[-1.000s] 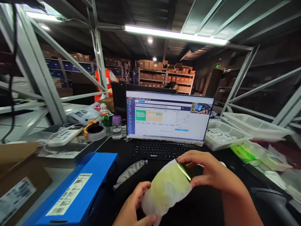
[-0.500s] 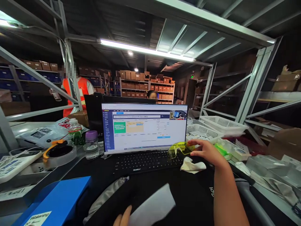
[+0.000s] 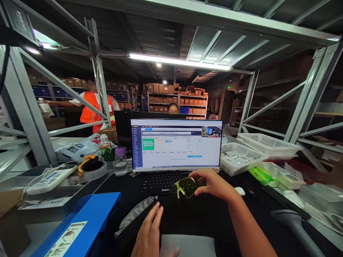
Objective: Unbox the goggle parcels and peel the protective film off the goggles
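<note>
My right hand (image 3: 214, 185) is closed on a pair of yellow safety glasses (image 3: 187, 186), held just above the black keyboard (image 3: 160, 181) in front of the lit monitor (image 3: 177, 144). My left hand (image 3: 148, 233) lies low over the black mat with its fingers stretched out, holding nothing. It rests beside a flat white pouch (image 3: 187, 245) at the bottom edge and near a grey plastic bag (image 3: 135, 214).
A blue box (image 3: 77, 225) sits at the lower left. Tape roll (image 3: 92, 167), bottles (image 3: 120, 160) and parcels crowd the left. White baskets (image 3: 249, 150) and green packets (image 3: 261, 176) lie right. A person in an orange vest (image 3: 92, 107) stands behind.
My right hand pulled the yellow glasses out of the white pouch, carried them right, then brought them back over the keyboard. The pouch now lies flat; my left hand let go.
</note>
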`<state>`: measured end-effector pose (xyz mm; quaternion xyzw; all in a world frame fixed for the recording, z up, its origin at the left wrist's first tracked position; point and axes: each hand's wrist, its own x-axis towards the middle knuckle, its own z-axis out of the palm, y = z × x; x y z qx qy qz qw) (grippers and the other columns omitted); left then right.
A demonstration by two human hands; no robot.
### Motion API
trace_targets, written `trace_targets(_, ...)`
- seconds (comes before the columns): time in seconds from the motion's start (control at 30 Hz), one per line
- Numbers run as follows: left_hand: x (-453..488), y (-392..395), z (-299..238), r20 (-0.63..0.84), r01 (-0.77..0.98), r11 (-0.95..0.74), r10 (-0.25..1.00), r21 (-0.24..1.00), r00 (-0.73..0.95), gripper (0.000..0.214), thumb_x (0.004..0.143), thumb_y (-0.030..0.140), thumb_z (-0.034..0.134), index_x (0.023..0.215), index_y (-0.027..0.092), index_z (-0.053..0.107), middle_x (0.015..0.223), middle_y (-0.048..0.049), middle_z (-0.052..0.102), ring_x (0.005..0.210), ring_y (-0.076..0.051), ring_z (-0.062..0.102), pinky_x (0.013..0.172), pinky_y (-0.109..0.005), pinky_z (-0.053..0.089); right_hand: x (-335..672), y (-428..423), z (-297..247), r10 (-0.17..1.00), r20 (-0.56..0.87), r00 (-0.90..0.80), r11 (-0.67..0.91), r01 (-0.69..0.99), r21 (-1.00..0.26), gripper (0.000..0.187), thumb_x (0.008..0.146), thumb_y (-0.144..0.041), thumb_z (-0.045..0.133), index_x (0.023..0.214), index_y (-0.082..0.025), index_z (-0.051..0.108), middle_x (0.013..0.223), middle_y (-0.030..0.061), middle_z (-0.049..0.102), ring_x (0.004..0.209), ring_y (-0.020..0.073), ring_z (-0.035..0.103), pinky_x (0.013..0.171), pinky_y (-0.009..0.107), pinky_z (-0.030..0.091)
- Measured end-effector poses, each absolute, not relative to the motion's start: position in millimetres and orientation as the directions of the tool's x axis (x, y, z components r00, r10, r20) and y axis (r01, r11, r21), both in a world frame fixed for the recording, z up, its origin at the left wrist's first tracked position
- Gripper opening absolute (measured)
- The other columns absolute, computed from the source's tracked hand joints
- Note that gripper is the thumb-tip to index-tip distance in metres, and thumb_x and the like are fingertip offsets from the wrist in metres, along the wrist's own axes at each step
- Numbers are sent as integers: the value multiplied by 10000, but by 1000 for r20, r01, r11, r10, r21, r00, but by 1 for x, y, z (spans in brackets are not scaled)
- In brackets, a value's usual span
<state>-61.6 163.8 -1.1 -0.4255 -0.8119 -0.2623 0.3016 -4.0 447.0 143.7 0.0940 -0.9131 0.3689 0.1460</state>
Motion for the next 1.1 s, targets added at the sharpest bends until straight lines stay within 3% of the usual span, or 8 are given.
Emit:
trace_targets(0.1, -73, 180, 41, 719, 826, 489, 462, 282, -519, 813, 873, 363, 600, 1564, 233, 191, 1562, -160, 394, 1397, -336, 452, 1042, -515, 512, -1, 442, 146, -74, 367, -927, 693, -312, -650, 566, 673, -237, 901, 1201, -271, 701, 1164, 36, 726, 1091, 252, 658, 922, 366, 545)
trace_targets(0.33, -90, 217, 86, 583, 793, 324, 544, 516, -603, 389, 933, 339, 451, 1256, 193, 611, 1255, -108, 694, 1160, -256, 668, 996, -478, 560, 15, 429, 156, -106, 418, -902, 695, -368, -618, 606, 641, -256, 924, 1200, -277, 692, 1132, 29, 733, 1054, 239, 673, 911, 346, 543)
trace_targets(0.47, -91, 211, 80, 638, 829, 325, 530, 455, -558, 386, 927, 359, 461, 1231, 219, 653, 1215, -80, 723, 1106, -257, 700, 933, -474, 597, 19, 464, 149, 148, 270, -951, 764, -64, -642, 673, 713, -224, 851, 1326, -287, 579, 1299, 52, 648, 1050, 212, 667, 857, 311, 554)
trace_targets(0.57, -95, 203, 79, 640, 827, 341, 523, 448, -562, 357, 891, 338, 507, 1183, 240, 686, 1168, -54, 746, 1050, -246, 725, 885, -436, 622, 11, 507, 132, 440, 14, -898, 800, 385, -460, 593, 720, -142, 810, 1265, -243, 602, 1213, 56, 670, 1006, 212, 676, 864, 311, 539)
trace_targets(0.7, -98, 196, 86, 676, 842, 335, 502, 423, -539, 332, 845, 304, 559, 1141, 266, 704, 1121, -34, 759, 1017, -236, 734, 875, -410, 627, -5, 548, 103, 633, -233, -738, 696, 674, -247, 456, 683, -66, 835, 1102, -143, 671, 1089, 89, 697, 997, 269, 678, 886, 421, 549)
trace_targets(0.8, -95, 192, 91, 683, 860, 316, 522, 402, -511, 322, 829, 288, 579, 1123, 279, 710, 1101, -31, 760, 1003, -228, 736, 858, -381, 632, -10, 560, 89, 707, -275, -652, 637, 755, -153, 322, 883, -202, 723, 1188, -153, 634, 1243, 94, 636, 1099, 257, 637, 938, 471, 539)
trace_targets(0.9, -93, 189, 93, 660, 854, 310, 542, 418, -520, 322, 838, 303, 574, 1131, 289, 708, 1108, -30, 756, 1010, -223, 733, 861, -368, 630, -10, 566, 81, 741, -236, -628, 615, 777, -136, 389, 935, -264, 672, 1298, -170, 570, 1353, 109, 566, 1162, 271, 602, 960, 486, 529)
trace_targets(1.1, -96, 190, 92, 557, 776, 334, 552, 535, -621, 332, 825, 346, 567, 1110, 286, 727, 1137, -29, 752, 1054, -237, 719, 912, -392, 610, -8, 562, 88, 723, -147, -676, 649, 736, -193, 224, 941, -314, 662, 1090, -147, 652, 1120, 71, 665, 990, 216, 653, 879, 427, 546)
